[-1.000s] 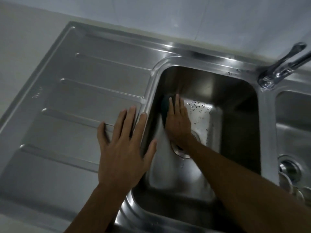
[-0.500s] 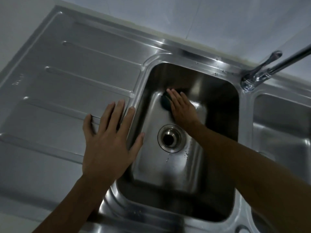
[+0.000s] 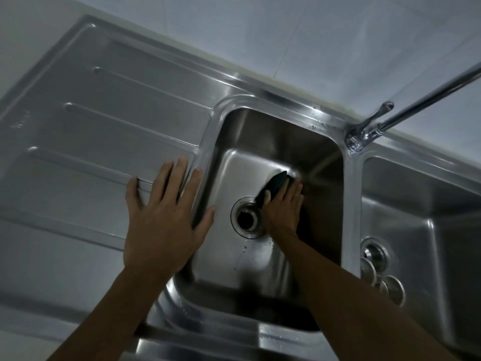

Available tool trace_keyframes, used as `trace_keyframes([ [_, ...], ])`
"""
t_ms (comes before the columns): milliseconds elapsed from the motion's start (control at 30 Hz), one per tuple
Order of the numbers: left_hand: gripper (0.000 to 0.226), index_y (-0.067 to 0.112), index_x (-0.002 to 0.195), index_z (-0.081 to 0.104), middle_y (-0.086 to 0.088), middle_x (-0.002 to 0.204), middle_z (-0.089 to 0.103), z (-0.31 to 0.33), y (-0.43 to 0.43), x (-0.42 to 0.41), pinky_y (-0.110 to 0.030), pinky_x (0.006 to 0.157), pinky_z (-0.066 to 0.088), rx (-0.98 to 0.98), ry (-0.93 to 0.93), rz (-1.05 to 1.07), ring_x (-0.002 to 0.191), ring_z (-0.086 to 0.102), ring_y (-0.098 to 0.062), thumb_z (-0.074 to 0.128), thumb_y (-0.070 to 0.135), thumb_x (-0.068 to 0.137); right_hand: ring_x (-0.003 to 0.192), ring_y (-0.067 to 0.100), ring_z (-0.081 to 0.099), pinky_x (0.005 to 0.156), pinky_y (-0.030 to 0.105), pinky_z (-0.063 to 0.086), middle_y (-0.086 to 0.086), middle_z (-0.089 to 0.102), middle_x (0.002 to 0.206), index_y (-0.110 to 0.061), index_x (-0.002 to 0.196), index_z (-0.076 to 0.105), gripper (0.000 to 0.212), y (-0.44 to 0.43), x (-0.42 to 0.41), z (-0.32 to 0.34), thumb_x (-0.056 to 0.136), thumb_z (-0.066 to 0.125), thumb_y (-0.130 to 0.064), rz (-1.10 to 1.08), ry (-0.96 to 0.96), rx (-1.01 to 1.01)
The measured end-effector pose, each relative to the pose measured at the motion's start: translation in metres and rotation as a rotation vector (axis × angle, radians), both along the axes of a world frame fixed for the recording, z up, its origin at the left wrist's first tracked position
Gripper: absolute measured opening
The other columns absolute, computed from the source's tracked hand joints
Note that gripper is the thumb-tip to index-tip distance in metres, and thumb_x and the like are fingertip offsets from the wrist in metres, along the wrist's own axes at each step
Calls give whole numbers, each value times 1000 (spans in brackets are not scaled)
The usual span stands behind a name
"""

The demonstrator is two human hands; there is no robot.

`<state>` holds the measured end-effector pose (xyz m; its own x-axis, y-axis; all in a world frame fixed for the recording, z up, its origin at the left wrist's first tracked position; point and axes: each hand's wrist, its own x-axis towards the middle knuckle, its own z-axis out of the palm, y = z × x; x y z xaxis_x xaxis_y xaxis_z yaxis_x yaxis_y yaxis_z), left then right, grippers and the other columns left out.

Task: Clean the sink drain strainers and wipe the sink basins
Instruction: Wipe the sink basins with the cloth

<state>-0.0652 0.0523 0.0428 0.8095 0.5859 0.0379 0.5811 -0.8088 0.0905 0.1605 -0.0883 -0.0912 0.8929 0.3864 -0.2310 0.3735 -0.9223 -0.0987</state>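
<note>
Straight right-hand fingers [image 3: 289, 190] press a dark green scouring pad [image 3: 274, 183] onto the steel basin floor [image 3: 234, 165], just beside its uncovered round drain [image 3: 247, 217]; the left hand [image 3: 161, 217] lies spread flat on the ribbed steel drainboard [image 3: 104, 121]. A stroke drainward could likely catch the pad's edge in that hole

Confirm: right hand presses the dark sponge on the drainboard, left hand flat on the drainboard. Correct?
No. The head view shows the right hand pressing the dark sponge on the basin floor, beside the drain opening, not on the drainboard. The left hand is flat on the drainboard.
</note>
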Motion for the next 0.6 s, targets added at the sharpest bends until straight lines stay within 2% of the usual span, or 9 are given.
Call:
trace_keyframes([
  [67, 74, 20, 160, 31, -9, 170, 23, -2, 0, 2, -69, 119, 17, 9, 4, -6, 158, 22, -27, 25, 65, 101, 156, 37, -2, 127, 49, 6, 25, 1, 167, -1, 160, 9, 74, 27, 3, -3, 106, 30, -47, -66, 22, 111],
  [133, 74, 21, 160, 31, -9, 170, 23, -3, 1, 0, -70, 118, 18, 20, -16, 0, 157, 22, -28, 27, 65, 101, 156, 34, -5, 127, 50, 7, 21, -2, 168, -5, 160, 8, 71, 58, 0, -4, 106, 26, -46, 16, 21, 166],
  [267, 73, 21, 158, 33, -9, 168, 27, -4, 0, 2, -69, 118, 19, 38, -33, -11, 156, 24, -29, 30, 66, 101, 157, 29, -3, 127, 49, 13, 15, 2, 169, -9, 161, 10, 62, 70, -40, -16, 108, 24, -39, 418, 1, 215],
  [400, 75, 20, 160, 32, -9, 169, 26, -4, 0, 0, -68, 117, 19, 70, -22, -3, 156, 25, -29, 30, 67, 100, 157, 30, 0, 125, 50, 20, 14, 6, 169, -10, 161, 12, 68, 13, -80, -17, 106, 40, -39, 834, 59, 172],
  [467, 77, 20, 160, 31, -9, 169, 25, -5, -1, 1, -67, 118, 18, 81, -20, -1, 157, 24, -28, 29, 69, 100, 157, 33, 3, 126, 52, 17, 15, 4, 169, -10, 161, 9, 77, -24, -80, -14, 101, 51, -37, 1054, 67, 63],
  [533, 78, 21, 161, 30, -10, 169, 25, -5, -1, 2, -67, 118, 18, 81, -20, -6, 157, 24, -28, 30, 70, 100, 156, 36, 6, 126, 51, 13, 18, -1, 169, -11, 161, 3, 88, -51, -65, -6, 97, 56, -39, 1066, 56, -57],
  [600, 79, 20, 160, 30, -10, 169, 26, -5, 0, 1, -67, 118, 19, 78, -22, -12, 157, 24, -29, 30, 71, 100, 155, 39, 3, 126, 52, 13, 21, -8, 167, -8, 161, 1, 79, -68, -51, 6, 102, 43, -41, 807, 34, -160],
])
